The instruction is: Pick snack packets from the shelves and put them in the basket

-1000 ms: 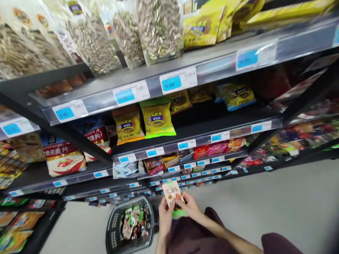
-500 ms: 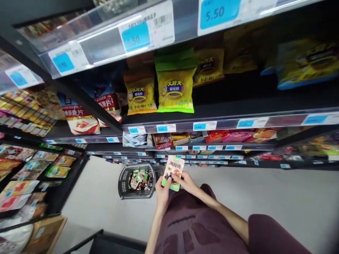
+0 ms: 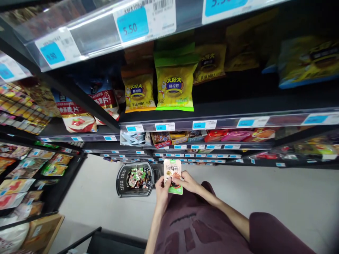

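1. Holding the snack packet [image 3: 172,171] between both hands, we have it just above our lap, close to the right of the dark basket [image 3: 120,180] that stands on the floor.
2. Our left hand [image 3: 161,187] is closed on the packet's lower left edge with the thumb on its front. Our right hand [image 3: 186,181] pinches the right side with curled fingers. Neither hand is open.
3. Half a second ago the packet leaned to one side. Now it stands nearly upright with its printed face toward us.
4. Both grips are as they were a second ago, so the packet remains in hand, neither in the basket nor on a shelf.
5. The basket holds a heap of small packets. Above it, the yellow bag [image 3: 174,88] stands on the shelf [image 3: 238,123], behind blue price tags.
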